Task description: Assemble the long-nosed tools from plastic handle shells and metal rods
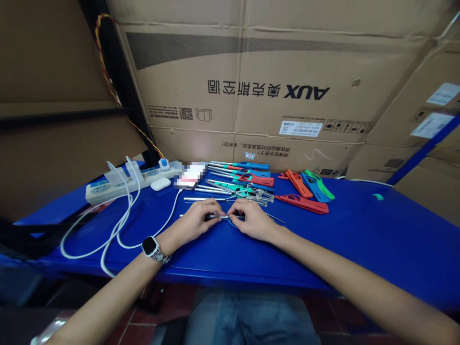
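My left hand (pixel 203 215) is closed in a pinch around a thin metal tube (pixel 224 217), held level just above the blue table. Close against it, my right hand (pixel 253 218) pinches the tube's right end; what lies under those fingertips is partly hidden. A thin dark strand curves below the right fingers. Just beyond my hands rests another metal tube (pixel 203 199), beside a cluster of small clear parts with wires (pixel 264 195). Several long-nosed lighters with blue and red handles (pixel 257 179) lie in a row behind. Loose red (pixel 304 203), orange (pixel 299 183) and blue (pixel 316 188) handle shells sit to the right.
On the left are a white power strip (pixel 125 184), looping white cables (pixel 118 230), a white earbud case (pixel 160 184) and a phone (pixel 190 176). A large cardboard sheet (pixel 251 62) stands behind the blue table (pixel 359 249). A small green piece (pixel 378 196) lies far right.
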Available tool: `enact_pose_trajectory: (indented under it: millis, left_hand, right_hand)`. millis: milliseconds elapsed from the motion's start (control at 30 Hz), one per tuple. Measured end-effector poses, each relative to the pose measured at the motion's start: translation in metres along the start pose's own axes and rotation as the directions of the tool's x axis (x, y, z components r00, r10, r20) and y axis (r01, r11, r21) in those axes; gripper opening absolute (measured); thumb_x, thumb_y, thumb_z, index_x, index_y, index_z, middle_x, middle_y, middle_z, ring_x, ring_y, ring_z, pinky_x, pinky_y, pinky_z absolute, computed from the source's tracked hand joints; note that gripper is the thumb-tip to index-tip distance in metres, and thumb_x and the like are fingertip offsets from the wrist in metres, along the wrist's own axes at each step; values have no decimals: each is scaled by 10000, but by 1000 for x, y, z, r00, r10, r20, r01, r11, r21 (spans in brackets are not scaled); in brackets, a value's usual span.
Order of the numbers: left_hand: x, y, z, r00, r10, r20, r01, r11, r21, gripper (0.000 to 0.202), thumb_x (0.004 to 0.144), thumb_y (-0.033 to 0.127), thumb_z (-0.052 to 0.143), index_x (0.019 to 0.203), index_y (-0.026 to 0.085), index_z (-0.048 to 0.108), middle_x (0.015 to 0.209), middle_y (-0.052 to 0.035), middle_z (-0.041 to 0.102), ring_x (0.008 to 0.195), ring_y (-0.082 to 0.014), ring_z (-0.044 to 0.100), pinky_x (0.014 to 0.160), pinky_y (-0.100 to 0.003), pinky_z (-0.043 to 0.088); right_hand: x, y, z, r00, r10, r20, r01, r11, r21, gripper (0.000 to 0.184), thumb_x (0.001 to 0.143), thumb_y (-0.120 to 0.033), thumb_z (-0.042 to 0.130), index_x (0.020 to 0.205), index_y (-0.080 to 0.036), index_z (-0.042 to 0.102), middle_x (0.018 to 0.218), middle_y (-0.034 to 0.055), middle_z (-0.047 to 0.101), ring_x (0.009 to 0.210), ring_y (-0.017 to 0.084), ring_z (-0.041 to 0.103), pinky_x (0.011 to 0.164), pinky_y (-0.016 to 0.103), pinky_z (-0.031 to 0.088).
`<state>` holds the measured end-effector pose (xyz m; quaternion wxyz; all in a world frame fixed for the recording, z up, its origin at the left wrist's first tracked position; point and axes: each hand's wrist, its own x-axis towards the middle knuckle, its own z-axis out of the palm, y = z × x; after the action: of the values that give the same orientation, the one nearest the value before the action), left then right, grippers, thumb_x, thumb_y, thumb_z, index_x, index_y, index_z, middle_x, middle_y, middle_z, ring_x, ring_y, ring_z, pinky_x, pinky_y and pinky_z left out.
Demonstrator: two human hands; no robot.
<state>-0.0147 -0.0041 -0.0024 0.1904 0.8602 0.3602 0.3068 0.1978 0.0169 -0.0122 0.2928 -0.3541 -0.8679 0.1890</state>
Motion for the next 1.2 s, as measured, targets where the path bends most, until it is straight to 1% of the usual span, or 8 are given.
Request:
enact_pose_trajectory:
  millis: [133, 233, 433, 667, 867, 1033, 1100, 1200]
  left_hand:
    - [-1, 2, -2, 998, 57, 42, -58, 998, 33, 233, 949, 185, 502, 984, 181, 732, 1012, -79, 670, 905, -175, 647, 847, -289, 502]
    - [-2, 3, -3, 996, 73, 44, -75, 996, 53, 240, 952, 176, 495, 950, 177, 735, 980, -78, 662, 892, -173, 642, 837, -288, 500]
    - [-1, 0, -1, 999, 27, 44, -29, 999, 46, 218, 932, 175, 524, 953, 184, 741, 877, -54, 635, 789, -157, 621, 756, -270, 487]
    - [1, 2, 1, 999, -27, 37, 25, 997, 69, 185, 929, 286, 573, 1019, 171, 687, 962, -65, 662, 897, -189, 627, 818, -294, 498]
    - [3, 0, 1, 998, -19, 58, 17, 999, 34, 225, 955, 304, 556, 971, 173, 738, 904, -71, 660, 830, -173, 627, 784, -280, 498]
    - [1, 0, 1, 998, -27, 54, 25, 999, 42, 239, 949, 324, 558, 968, 175, 743, 907, -73, 663, 834, -179, 634, 775, -285, 504]
    - [1, 1, 2, 998, -33, 49, 30, 997, 65, 240, 946, 338, 557, 956, 180, 738, 919, -70, 670, 853, -184, 637, 787, -290, 508]
    - [5, 4, 2, 999, -24, 44, 18, 992, 122, 234, 944, 352, 557, 1012, 195, 718, 986, -69, 680, 910, -197, 636, 815, -301, 511]
  right_hand:
    - [-1, -1, -1, 1000, 6, -1, -6, 1000, -1, 109, 830, -115, 614, 837, -174, 705, 766, 12, 613, 722, 138, 532, 667, 262, 394]
    - [-3, -2, -1, 1000, -8, -7, 8, 1000, -16, 108, 831, -125, 611, 841, -181, 702, 778, 17, 619, 758, 152, 543, 689, 271, 406]
    - [-3, 1, -1, 1000, -15, 1, 15, 1000, 6, 59, 833, -157, 640, 820, -183, 691, 827, 22, 646, 789, 156, 578, 725, 280, 425]
    - [-1, 0, 0, 1000, -17, -1, 17, 1000, -15, 102, 810, -126, 626, 805, -180, 712, 800, 23, 644, 779, 154, 585, 728, 279, 437]
    - [1, -6, -24, 999, -9, -47, 11, 999, 45, 236, 763, -34, 588, 926, -162, 701, 937, 44, 689, 765, 139, 609, 723, 269, 461]
    - [-7, 1, -46, 995, -17, 98, 26, 995, -94, 74, 807, -184, 685, 871, -182, 723, 896, 37, 669, 767, 149, 592, 697, 268, 434]
    - [-10, 5, -45, 990, -1, 141, 14, 996, -90, 50, 809, -169, 688, 834, -184, 729, 870, 28, 666, 732, 133, 586, 660, 248, 418]
    - [-11, 9, -40, 991, 2, 132, 7, 998, -67, 82, 815, -124, 665, 799, -179, 724, 828, 17, 666, 711, 119, 583, 653, 233, 406]
